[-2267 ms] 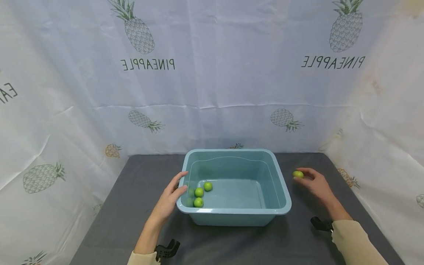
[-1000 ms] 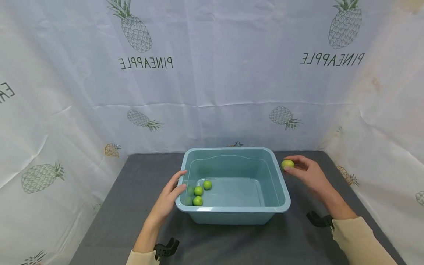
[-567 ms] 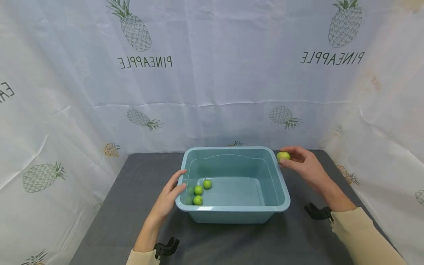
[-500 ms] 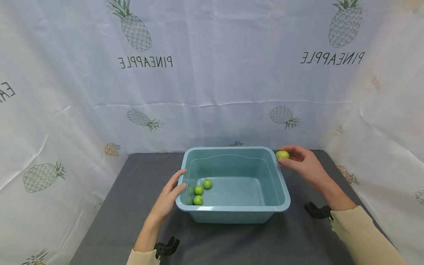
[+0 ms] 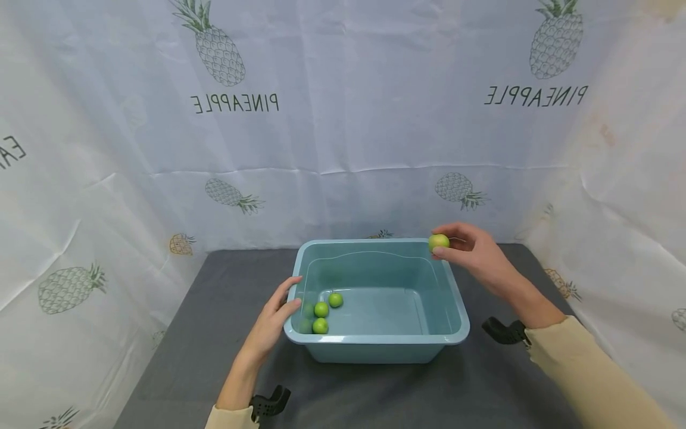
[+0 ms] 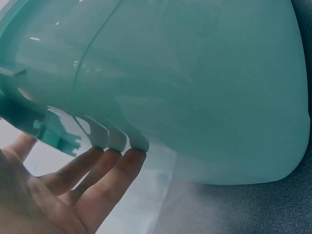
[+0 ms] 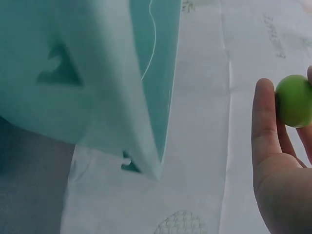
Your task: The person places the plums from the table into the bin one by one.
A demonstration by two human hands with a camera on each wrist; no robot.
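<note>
A light blue-green plastic basin [image 5: 375, 351] stands on the dark table. Its left rim is gripped by my left hand [image 5: 270, 319]. In the left wrist view, the fingertips [image 6: 132, 158] of that hand rest against the basin's outer wall. A small round yellow-green fruit, like a lime [image 5: 438, 242], is pinched between the thumb and fingers of my right hand [image 5: 474, 253], held up over the basin's back right corner. The right wrist view shows the same lime [image 7: 295, 101] beside the rim. Several more limes, one of them the front lime [image 5: 320, 326], lie inside at the left.
A dark grey cloth [image 5: 182, 333] covers the table. White fabric [image 5: 343, 131] printed with pineapples hangs behind it and along both sides. Each wrist wears a black camera mount, such as the right mount [image 5: 504, 330].
My right hand has carried the lime up and to the left, from beside the basin to over its back right corner. The left hand and the basin stay in place.
</note>
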